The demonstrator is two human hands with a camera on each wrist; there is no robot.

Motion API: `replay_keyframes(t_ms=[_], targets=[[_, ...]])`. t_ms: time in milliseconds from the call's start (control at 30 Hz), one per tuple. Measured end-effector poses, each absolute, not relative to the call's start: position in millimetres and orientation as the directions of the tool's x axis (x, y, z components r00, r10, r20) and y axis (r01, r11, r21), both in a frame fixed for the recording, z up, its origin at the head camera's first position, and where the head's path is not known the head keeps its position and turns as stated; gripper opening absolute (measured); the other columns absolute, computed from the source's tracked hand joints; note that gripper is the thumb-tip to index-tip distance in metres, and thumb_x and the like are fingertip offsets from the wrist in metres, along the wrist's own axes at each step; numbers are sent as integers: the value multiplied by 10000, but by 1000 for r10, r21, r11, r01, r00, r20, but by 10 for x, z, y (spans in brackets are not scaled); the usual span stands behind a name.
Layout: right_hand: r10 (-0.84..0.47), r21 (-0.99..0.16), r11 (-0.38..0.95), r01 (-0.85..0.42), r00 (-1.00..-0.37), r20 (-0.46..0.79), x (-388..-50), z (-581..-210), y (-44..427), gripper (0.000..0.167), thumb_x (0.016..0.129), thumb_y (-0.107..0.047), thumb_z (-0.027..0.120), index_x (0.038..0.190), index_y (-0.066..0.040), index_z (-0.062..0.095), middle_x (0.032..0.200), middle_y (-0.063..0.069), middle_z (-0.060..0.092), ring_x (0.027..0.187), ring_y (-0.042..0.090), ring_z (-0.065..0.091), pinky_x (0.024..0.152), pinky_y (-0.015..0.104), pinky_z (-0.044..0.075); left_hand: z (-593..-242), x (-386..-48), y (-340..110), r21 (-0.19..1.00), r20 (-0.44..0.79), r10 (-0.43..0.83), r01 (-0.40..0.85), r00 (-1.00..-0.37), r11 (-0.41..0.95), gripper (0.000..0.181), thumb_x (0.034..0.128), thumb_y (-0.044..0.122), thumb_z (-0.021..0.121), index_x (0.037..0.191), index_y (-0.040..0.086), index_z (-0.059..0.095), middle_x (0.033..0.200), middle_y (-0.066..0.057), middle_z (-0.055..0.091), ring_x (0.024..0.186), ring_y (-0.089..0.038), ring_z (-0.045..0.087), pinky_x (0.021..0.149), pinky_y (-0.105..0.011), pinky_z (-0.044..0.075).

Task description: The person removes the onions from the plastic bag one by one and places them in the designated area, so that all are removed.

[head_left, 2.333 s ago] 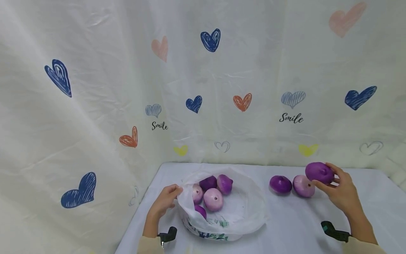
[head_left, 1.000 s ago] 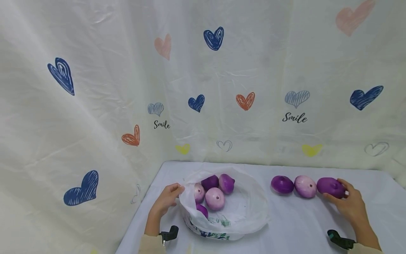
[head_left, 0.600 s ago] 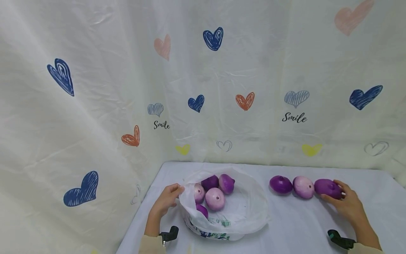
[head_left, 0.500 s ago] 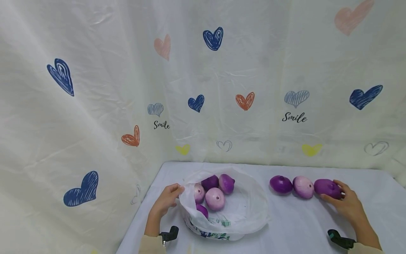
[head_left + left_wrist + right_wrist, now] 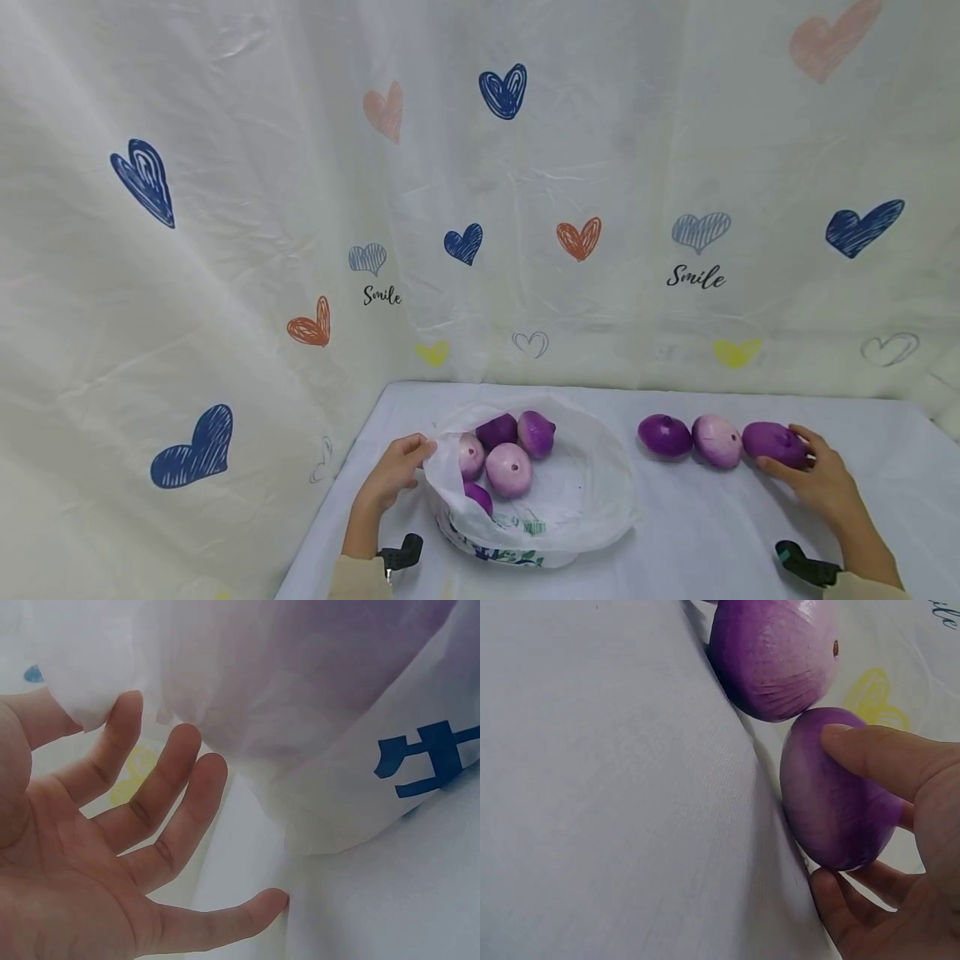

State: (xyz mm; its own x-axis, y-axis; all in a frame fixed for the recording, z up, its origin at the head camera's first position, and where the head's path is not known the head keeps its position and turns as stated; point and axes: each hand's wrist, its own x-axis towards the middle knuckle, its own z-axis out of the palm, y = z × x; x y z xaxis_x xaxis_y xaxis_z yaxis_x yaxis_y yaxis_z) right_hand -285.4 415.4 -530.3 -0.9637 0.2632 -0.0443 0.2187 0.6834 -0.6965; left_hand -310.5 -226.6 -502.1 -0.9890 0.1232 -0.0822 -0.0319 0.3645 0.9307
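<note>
My right hand point(image 5: 822, 482) grips a dark purple onion point(image 5: 774, 445) at the right end of a row on the table. In the right wrist view the thumb lies on top of that onion point(image 5: 832, 799) and the fingers curl at its far side. A pale pink-purple onion point(image 5: 717, 442) touches it on the left, and another dark purple onion point(image 5: 664, 437) ends the row. My left hand point(image 5: 392, 475) pinches the left rim of a white plastic bag point(image 5: 592, 508) between thumb and index finger, other fingers spread. Several onions point(image 5: 509, 470) lie inside the bag's left half.
A white cloth covers the table point(image 5: 675, 542). Behind it hangs a pale curtain point(image 5: 615, 308) printed with hearts and "Smile". A dark wrist camera point(image 5: 806, 567) is strapped to the right wrist and another wrist camera point(image 5: 401, 553) to the left.
My right hand has lowered the dark purple onion onto the table at the row's right end, then shifted it slightly left against the pale one. My left hand keeps its pinch on the bag.
</note>
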Motion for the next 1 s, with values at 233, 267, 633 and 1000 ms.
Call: replay_keyframes(t_ms=[233,267,633,1000], targets=[[260,-703,681,203,-965,-26,-2851,-5304,4154,1016,981,-539,605,1588,48,41,1442,512,188,1265,662,314,980,766,348,-5017,-3105,-2260,932,-82,118,-34,-990,362,335,1021,413,600,985,83,641,935,-27,589,921,-214,555,744,-412,490],[262,-705,680,203,-965,-25,-2851,-5305,4154,1016,981,-537,607,1589,48,41,1443,512,187,1267,664,312,980,768,348,-5014,-3104,-2258,932,-82,117,-34,-990,361,335,1021,413,600,985,83,640,935,-27,589,921,-214,555,746,-414,491],[256,-715,674,184,-967,-7,-2845,-5296,4181,1027,973,-528,629,1589,52,45,1456,503,192,1264,671,325,956,746,386,-5004,-3100,-2255,934,-83,118,-36,-989,356,325,1023,399,600,984,79,639,914,-27,574,898,-210,544,727,-403,480],[289,-678,719,155,-953,88,-2791,-5058,4074,948,993,-478,619,1584,55,104,1441,487,220,1212,668,307,859,735,414,-5002,-3084,-2254,936,-80,121,-33,-989,351,319,1023,392,603,974,79,635,918,-19,587,905,-202,557,717,-394,468]])
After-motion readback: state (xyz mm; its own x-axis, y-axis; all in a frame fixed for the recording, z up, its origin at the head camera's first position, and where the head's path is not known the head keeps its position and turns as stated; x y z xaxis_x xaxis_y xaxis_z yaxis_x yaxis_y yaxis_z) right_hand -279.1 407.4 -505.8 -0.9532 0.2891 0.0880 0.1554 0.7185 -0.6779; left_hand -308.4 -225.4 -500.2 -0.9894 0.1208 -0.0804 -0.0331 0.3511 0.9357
